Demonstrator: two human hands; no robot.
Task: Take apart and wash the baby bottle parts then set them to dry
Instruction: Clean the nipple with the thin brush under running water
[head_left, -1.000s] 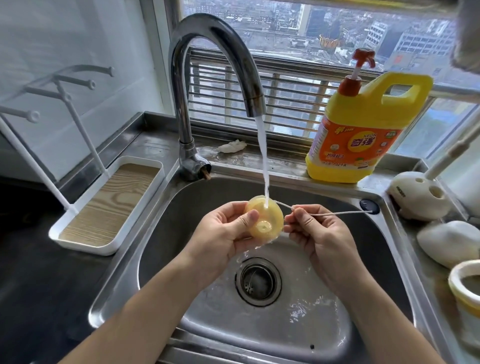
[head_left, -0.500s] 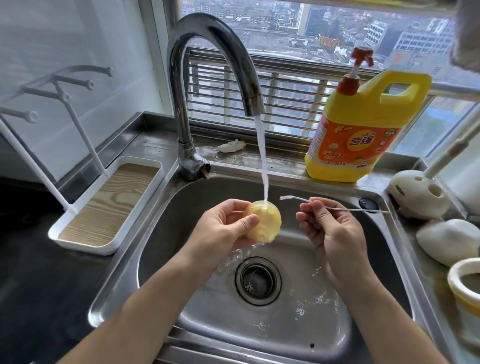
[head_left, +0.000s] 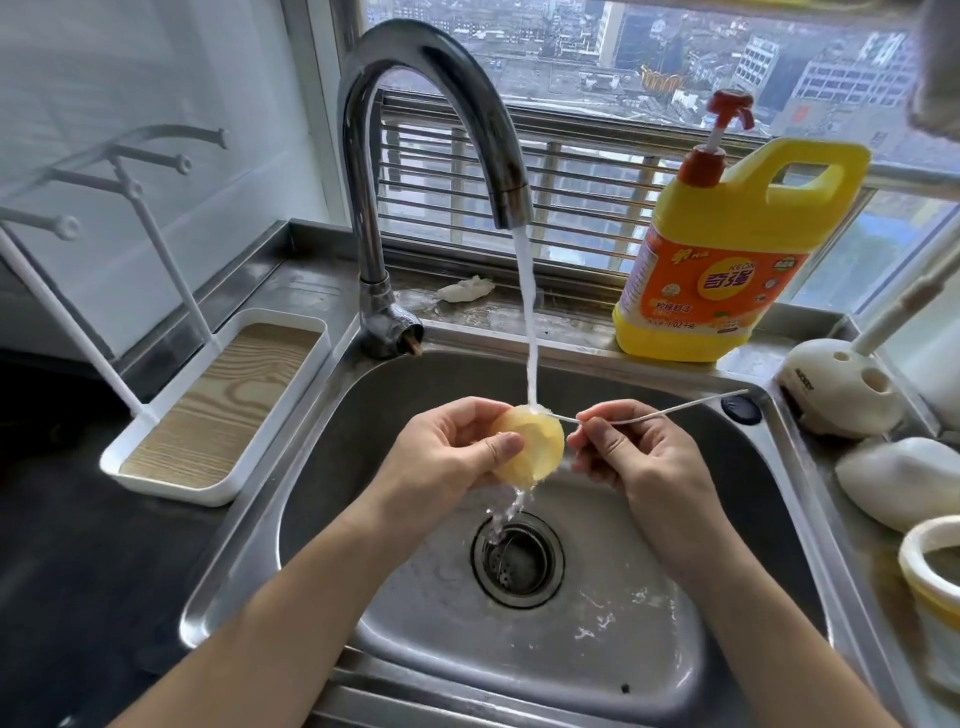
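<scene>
**A:** Where's the yellow bottle part (head_left: 527, 447) now?

**B:** Over the sink (head_left: 363, 415), under the tap stream (head_left: 530, 322), with the left hand (head_left: 441, 457) curled round it. The right hand (head_left: 639, 457) pinches the thin brush (head_left: 660, 413), and its tip is back at the part after pulling clear. Still scrubbing, I reckon. The drying rack (head_left: 218, 410), on the worktop to the left, waits.

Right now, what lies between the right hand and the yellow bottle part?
Head view: only the tip of the thin white rod, pinched by the right hand, spans the gap to the yellow bottle part in the left hand.
</scene>
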